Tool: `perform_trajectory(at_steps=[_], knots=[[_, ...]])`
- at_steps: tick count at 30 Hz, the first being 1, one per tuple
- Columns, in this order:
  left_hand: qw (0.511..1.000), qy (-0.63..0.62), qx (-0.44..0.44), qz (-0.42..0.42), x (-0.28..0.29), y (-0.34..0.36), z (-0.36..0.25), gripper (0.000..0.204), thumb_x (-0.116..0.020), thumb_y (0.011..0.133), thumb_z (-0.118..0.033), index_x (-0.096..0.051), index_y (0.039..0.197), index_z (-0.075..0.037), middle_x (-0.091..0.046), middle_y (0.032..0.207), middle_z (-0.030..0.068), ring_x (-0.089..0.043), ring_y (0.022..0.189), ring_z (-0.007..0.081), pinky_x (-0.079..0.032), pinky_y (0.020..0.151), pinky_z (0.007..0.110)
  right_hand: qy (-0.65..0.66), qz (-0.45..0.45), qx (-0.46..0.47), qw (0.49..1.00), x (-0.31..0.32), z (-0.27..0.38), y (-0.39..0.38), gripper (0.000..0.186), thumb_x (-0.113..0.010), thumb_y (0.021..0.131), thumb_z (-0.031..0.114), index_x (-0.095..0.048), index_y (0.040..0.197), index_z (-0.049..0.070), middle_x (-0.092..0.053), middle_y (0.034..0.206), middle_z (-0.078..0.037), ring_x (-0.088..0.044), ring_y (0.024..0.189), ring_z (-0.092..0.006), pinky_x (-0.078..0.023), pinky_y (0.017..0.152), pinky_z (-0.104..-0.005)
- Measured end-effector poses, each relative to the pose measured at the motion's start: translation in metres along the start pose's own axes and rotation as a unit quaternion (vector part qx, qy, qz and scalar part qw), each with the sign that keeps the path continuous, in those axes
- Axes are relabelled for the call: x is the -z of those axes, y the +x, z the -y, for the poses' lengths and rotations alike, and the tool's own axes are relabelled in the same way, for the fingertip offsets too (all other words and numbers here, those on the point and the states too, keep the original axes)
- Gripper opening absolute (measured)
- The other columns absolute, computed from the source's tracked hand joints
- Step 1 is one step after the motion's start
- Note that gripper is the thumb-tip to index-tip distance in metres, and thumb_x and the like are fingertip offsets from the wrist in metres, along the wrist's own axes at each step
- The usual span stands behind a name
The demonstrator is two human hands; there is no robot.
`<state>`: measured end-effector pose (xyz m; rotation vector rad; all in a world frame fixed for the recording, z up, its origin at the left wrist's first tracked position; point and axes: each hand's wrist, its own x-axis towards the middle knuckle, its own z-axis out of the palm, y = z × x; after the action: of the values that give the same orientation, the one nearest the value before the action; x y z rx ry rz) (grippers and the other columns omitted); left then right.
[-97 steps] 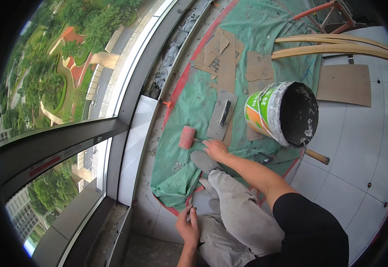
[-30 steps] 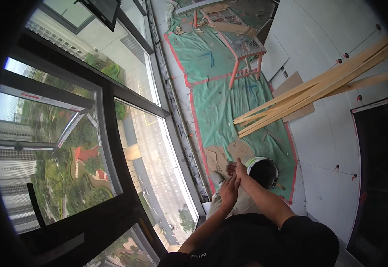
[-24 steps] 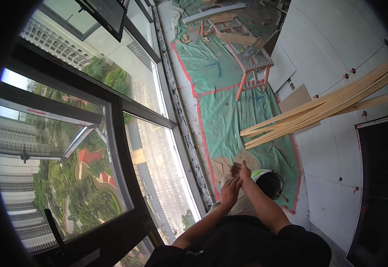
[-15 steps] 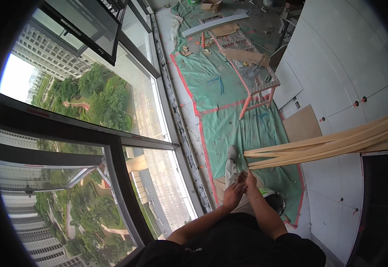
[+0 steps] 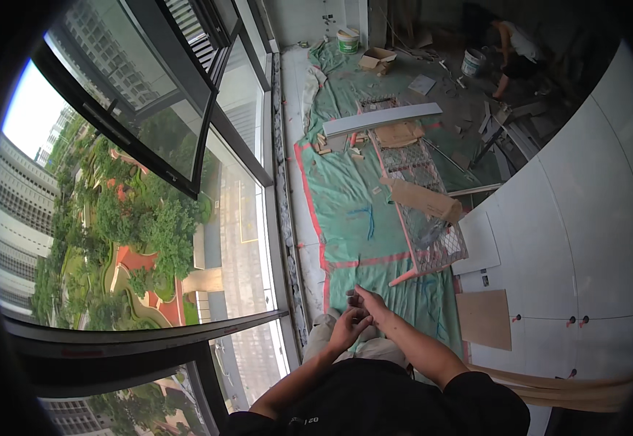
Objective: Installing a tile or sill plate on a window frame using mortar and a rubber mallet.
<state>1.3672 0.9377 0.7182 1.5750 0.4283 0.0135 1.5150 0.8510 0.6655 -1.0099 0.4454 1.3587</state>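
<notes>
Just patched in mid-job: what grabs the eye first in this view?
The person's left hand and right hand meet, fingers together, low in the middle, above a green floor sheet with red taped edges. To the left, a tall glass window wall looks far down onto trees and buildings. Up the sheet stands a red mesh-topped work stand, and far off another person bends by a bucket.

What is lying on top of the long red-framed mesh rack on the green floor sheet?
On the red-framed mesh rack lie a torn piece of brown cardboard, another cardboard sheet and a long pale board across its far end. The cardboard hides the mesh beneath it.
</notes>
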Motion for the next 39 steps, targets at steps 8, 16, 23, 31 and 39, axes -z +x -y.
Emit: perform_trajectory(at_steps=[8, 16, 23, 31, 39], knots=[[0.998, -0.01, -0.006, 0.057, 0.094, 0.22, -0.009, 0.03, -0.084, 0.111, -0.029, -0.077, 0.12, -0.001, -0.071, 0.124, 0.0131, -0.076, 0.113, 0.025, -0.061, 0.103, 0.041, 0.039, -0.077, 0.043, 0.995, -0.062, 0.169, 0.111, 0.046, -0.065, 0.12, 0.057, -0.076, 0.123, 0.012, -0.079, 0.103, -0.003, -0.078, 0.082, -0.024, -0.063, 0.072, -0.0443], [0.943, 0.057, -0.207, 0.254, 0.178, 0.445, -0.059, 0.026, -0.086, 0.104, -0.025, -0.082, 0.117, -0.004, -0.072, 0.132, 0.0153, -0.072, 0.127, 0.0298, -0.061, 0.105, 0.044, 0.086, -0.163, 0.183, 0.966, -0.103, 0.339, 0.195, 0.055, -0.062, 0.122, 0.055, -0.074, 0.136, 0.003, -0.076, 0.098, -0.008, -0.077, 0.085, -0.0248, -0.064, 0.076, -0.0411], [0.988, 0.079, -0.057, 0.118, 0.292, 0.646, -0.117, 0.026, -0.088, 0.105, -0.028, -0.084, 0.103, -0.003, -0.083, 0.107, 0.0132, -0.081, 0.098, 0.0279, -0.064, 0.092, 0.042, 0.049, -0.375, 0.31, 0.872, -0.024, 0.434, 0.279, 0.037, -0.07, 0.118, 0.042, -0.076, 0.113, 0.006, -0.074, 0.085, -0.006, -0.072, 0.069, -0.0182, -0.056, 0.062, -0.0363], [0.953, 0.242, 0.111, -0.147, 0.521, 0.846, -0.085, 0.035, -0.091, 0.101, -0.031, -0.084, 0.111, 0.002, -0.087, 0.106, 0.0169, -0.083, 0.092, 0.0256, -0.064, 0.087, 0.041, 0.034, -0.42, 0.226, 0.878, -0.043, 0.57, 0.479, 0.026, -0.074, 0.115, 0.03, -0.077, 0.11, 0.005, -0.074, 0.082, -0.005, -0.069, 0.061, -0.0162, -0.052, 0.055, -0.0342], [0.877, 0.377, 0.262, -0.139, 0.713, 0.941, -0.087, 0.05, -0.072, 0.109, -0.055, -0.096, 0.104, -0.012, -0.09, 0.104, 0.0198, -0.086, 0.106, 0.0411, -0.065, 0.102, 0.049, -0.067, -0.294, 0.334, 0.893, -0.177, 0.816, 0.595, 0.029, -0.079, 0.114, 0.028, -0.08, 0.116, -0.001, -0.077, 0.083, -0.007, -0.071, 0.062, -0.0193, -0.051, 0.055, -0.0399]])
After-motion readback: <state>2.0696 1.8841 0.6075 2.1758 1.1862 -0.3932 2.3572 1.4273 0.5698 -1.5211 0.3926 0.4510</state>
